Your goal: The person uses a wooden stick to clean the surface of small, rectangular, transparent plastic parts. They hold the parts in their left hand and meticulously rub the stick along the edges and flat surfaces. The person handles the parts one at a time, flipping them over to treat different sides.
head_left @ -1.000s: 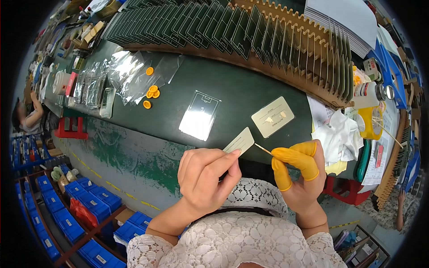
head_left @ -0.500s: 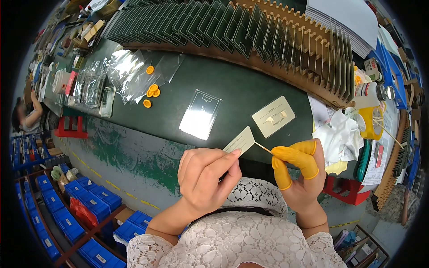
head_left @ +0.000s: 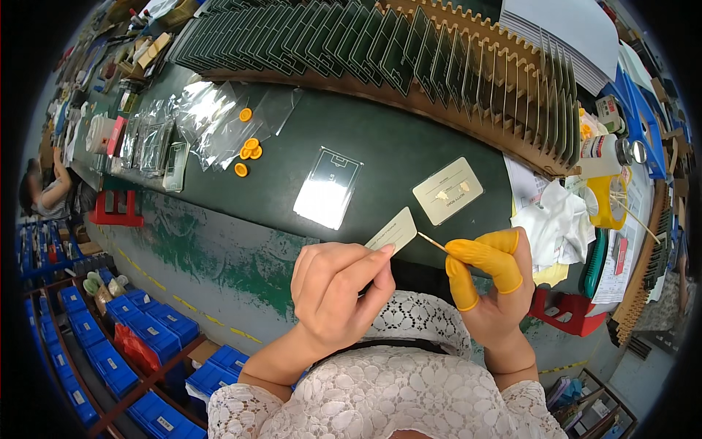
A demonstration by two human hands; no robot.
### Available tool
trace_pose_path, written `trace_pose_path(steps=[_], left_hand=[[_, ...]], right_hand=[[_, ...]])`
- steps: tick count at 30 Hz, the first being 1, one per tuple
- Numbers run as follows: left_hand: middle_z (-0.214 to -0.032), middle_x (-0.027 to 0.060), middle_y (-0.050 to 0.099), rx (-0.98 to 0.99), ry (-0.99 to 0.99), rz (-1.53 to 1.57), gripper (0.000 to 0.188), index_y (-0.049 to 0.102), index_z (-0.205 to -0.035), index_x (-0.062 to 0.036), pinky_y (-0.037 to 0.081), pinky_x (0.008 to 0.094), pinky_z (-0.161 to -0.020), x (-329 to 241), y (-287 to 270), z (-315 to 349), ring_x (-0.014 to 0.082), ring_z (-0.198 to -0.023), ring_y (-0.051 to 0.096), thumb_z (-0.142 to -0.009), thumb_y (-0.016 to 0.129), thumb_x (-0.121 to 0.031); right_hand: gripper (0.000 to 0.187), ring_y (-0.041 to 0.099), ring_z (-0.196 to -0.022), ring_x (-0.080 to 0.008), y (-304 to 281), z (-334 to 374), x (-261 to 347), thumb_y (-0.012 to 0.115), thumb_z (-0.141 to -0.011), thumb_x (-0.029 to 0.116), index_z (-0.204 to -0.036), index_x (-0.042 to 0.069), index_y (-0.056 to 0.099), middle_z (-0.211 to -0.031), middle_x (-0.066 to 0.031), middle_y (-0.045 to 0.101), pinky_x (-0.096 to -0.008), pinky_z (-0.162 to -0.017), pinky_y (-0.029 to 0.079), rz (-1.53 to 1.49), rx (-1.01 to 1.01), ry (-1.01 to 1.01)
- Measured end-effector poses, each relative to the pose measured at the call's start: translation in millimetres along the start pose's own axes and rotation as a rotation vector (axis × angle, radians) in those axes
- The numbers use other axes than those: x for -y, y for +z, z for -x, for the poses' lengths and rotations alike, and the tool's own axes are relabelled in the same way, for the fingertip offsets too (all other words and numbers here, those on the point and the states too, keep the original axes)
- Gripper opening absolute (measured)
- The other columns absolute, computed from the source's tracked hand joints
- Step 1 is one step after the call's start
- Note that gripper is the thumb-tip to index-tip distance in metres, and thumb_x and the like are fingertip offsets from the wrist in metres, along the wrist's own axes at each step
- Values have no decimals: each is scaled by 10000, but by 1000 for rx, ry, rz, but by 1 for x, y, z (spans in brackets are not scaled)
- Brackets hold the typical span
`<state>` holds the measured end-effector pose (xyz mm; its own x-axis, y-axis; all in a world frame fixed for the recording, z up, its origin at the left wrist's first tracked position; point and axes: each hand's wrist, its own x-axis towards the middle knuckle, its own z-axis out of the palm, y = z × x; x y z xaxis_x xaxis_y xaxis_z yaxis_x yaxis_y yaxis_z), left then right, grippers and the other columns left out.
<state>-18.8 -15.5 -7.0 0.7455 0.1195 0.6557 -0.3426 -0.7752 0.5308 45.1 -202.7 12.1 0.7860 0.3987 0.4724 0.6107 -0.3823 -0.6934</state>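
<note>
Two hands meet just above the near edge of the dark green bench (head_left: pixel 409 139): the left hand (head_left: pixel 338 289) pinches a small pale card (head_left: pixel 393 230) by its lower corner between thumb and forefinger, the other fingers curled in, and the right hand (head_left: pixel 491 282), with yellow rubber finger cots (head_left: pixel 475 260) over thumb and first fingers, is closed narrowly on a thin wooden stick (head_left: pixel 431 242). The card is held in the air, clear of the bench, a little nearer the person than the clear plastic panel (head_left: pixel 329 188) and the beige card with small specks on it (head_left: pixel 447 190) that lie flat on the top. Its long axis runs from lower left to upper right, the free short end aimed up and right, away from the pinching fingers; its face tilts toward the camera. The stick's long axis runs from upper left to lower right, its bare tip pointing up-left at the card's right edge, touching it or just short of it; which cannot be told. The likeliest slip, as I judge it, is the stick pushing the card round in so light a corner grip, so that it twists or drops onto the bench edge or the lap below. A tip that thin could also bend or skid off the edge and miss its mark. The crumpled white cloth (head_left: pixel 559 223) and the upright yellow tape roll (head_left: pixel 603 201) lie to the right, well apart.
</note>
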Motion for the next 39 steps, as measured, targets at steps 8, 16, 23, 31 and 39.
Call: trace_pose_path(steps=[8, 16, 23, 31, 39], left_hand=[[-866, 71, 632, -3, -3, 3, 416, 670, -1044, -32, 455, 302, -614, 0, 1, 0, 207, -710, 584, -675, 740, 146], [-874, 72, 631, 4, -7, 0, 414, 670, -1046, -32, 453, 304, -617, 0, 0, 0, 207, -704, 582, -677, 745, 141], [-870, 72, 630, 2, -4, -3, 419, 669, -1052, -33, 452, 306, -613, 0, 1, 1, 208, -705, 582, -678, 746, 141], [-878, 73, 628, 6, -4, -1, 417, 668, -1053, -32, 450, 307, -616, 1, 0, 1, 208, -705, 581, -681, 742, 142], [-881, 75, 629, 11, -4, -1, 414, 669, -1047, -31, 446, 307, -614, 1, -1, 1, 212, -701, 581, -677, 747, 139]], right_hand=[[357, 521, -737, -236, -1, 1, 1, 811, -700, -29, -1035, 51, 717, -862, -71, 623, -339, -646, 394, -6, 0, 14], [354, 519, -738, -236, 1, 1, 1, 818, -701, -24, -1030, 56, 716, -872, -68, 622, -339, -641, 392, 0, 1, 7], [362, 515, -735, -237, 1, 1, 4, 820, -703, -19, -1040, 63, 717, -865, -64, 612, -343, -644, 393, 0, 21, 20], [368, 513, -736, -235, 2, 0, 3, 825, -698, -12, -1040, 73, 718, -865, -52, 610, -342, -639, 384, 12, 14, 6], [370, 515, -731, -231, 3, 2, 4, 829, -692, -8, -1034, 83, 721, -875, -45, 608, -341, -639, 378, 31, 15, 5]])
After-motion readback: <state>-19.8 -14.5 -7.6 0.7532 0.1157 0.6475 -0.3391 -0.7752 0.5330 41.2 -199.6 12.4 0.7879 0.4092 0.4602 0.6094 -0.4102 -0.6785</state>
